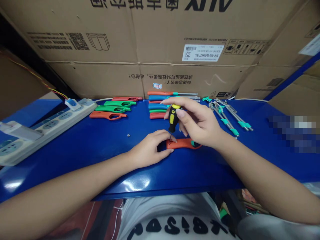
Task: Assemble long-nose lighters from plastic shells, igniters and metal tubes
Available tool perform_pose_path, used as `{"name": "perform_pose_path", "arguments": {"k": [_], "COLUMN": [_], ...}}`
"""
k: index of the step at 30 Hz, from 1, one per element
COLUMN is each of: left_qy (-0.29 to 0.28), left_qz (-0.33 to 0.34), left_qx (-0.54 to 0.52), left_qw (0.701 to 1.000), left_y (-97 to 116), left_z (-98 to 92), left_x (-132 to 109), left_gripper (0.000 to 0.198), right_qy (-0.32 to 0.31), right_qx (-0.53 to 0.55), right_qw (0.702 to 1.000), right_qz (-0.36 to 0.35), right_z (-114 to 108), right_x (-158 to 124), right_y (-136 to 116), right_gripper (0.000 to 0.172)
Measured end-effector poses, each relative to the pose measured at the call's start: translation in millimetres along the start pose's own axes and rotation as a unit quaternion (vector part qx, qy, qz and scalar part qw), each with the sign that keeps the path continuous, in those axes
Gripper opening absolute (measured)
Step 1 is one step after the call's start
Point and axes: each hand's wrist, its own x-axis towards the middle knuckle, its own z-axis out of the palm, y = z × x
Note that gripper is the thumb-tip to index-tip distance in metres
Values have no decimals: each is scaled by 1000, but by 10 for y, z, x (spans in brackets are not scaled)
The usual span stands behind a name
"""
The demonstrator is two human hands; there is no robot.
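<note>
My right hand (200, 121) grips a short black and yellow screwdriver (172, 120) from above. Its thin shaft points down, with the tip at the left end of an orange lighter (183, 143) that lies flat on the blue table. Around that same end, my left hand (152, 148) pinches the lighter between thumb and fingers. A teal piece shows near the lighter's right end, partly hidden under my right hand. A few tiny screws (128, 135) lie on the table to the left of my left hand.
Several red, green and orange handle shells (108, 115) lie at the back left. Behind my right hand are several long lighters (160, 94) in a stack. Metal rods with teal parts (227, 120) lie at the right. A white power strip (60, 121) runs along the left; a cardboard box (100, 80) stands behind.
</note>
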Motion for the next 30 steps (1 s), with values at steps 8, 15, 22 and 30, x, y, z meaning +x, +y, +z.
{"name": "perform_pose_path", "arguments": {"k": [8, 15, 22, 30], "left_qy": [0, 7, 3, 3], "left_qz": [-1, 1, 2, -3], "left_qx": [3, 7, 5, 1], "left_qw": [1000, 1000, 1000, 1000], "left_y": [5, -20, 0, 2], "left_z": [2, 12, 7, 5], "left_x": [0, -8, -2, 0], "left_gripper": [22, 25, 22, 22], "right_qy": [11, 36, -9, -29], "right_qx": [-75, -111, -42, -38], "right_qw": [995, 991, 999, 999], "right_qz": [-57, -58, -26, -10], "right_z": [-43, -48, -69, -47], "right_x": [28, 9, 29, 2], "right_y": [15, 17, -29, 27], "right_gripper": [37, 31, 36, 42]}}
